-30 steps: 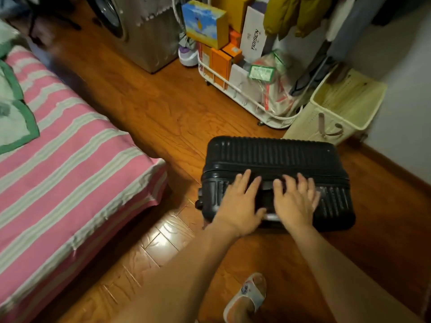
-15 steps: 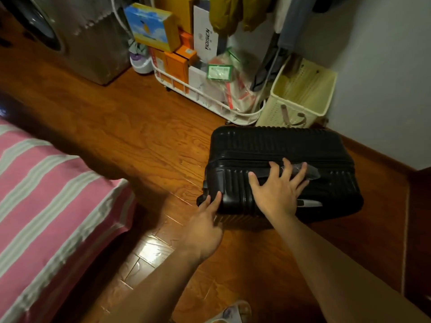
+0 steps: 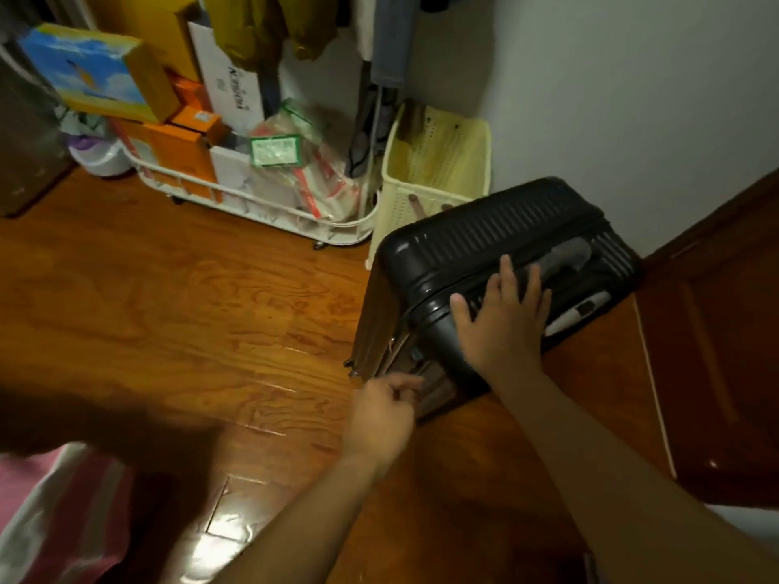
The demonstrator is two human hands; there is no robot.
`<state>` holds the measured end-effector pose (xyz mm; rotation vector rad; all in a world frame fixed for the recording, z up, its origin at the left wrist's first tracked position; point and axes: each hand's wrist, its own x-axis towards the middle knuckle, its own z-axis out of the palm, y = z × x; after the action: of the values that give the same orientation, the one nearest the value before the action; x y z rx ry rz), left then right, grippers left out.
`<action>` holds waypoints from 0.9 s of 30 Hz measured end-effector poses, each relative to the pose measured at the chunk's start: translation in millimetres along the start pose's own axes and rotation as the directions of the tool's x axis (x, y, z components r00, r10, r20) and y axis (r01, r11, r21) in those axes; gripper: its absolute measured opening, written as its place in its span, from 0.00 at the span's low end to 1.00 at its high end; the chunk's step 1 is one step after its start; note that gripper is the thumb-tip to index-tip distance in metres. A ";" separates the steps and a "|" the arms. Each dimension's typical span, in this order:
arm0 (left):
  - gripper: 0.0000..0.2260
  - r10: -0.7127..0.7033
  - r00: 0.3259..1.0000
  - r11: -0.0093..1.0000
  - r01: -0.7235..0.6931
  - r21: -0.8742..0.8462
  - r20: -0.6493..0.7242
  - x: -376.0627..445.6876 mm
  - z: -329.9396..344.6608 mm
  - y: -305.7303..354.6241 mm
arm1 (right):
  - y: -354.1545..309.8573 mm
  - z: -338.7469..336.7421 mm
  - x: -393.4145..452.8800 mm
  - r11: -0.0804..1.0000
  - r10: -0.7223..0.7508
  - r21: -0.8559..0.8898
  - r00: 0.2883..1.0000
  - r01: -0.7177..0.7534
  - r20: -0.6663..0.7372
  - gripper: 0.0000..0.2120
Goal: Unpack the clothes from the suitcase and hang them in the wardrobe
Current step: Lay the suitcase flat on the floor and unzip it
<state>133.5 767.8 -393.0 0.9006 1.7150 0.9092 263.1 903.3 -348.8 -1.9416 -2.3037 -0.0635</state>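
The black ribbed suitcase (image 3: 484,233) stands upright on the wooden floor (image 3: 168,309) beside a pale yellow basket (image 3: 434,170), its shell glossy and its side seam slightly parted. The right hand (image 3: 506,318) lies flat on top, fingers spread. The left hand (image 3: 381,413) pinches something at the seam's lower corner.

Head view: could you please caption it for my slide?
Right hand flat on black suitcase, left hand pinching at its lower edge.
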 end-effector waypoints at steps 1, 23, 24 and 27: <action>0.15 -0.054 0.998 0.996 0.052 -0.070 -0.034 14.9 -5.2 -8.2 | 0.2 4.6 -0.9 1.000 0.012 0.022 1.000 -0.011 -0.015 0.37; 0.11 0.472 0.880 0.849 -0.467 -0.249 -0.040 202.4 101.3 -65.3 | 77.3 57.2 31.1 0.998 0.009 0.065 0.904 0.021 -0.427 0.27; 0.11 0.469 0.882 0.851 -0.464 -0.247 -0.041 202.7 97.7 -63.9 | 75.7 55.1 29.2 0.997 0.012 0.074 0.903 0.022 -0.429 0.27; 0.08 0.535 0.844 0.831 -0.533 -0.158 -0.034 212.9 87.3 -64.3 | 71.4 54.9 29.7 0.997 0.014 0.077 0.900 0.022 -0.435 0.27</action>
<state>149.4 940.4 -557.4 1.3030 1.3644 1.3867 324.5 950.9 -403.1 -1.6742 -1.9812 -0.3618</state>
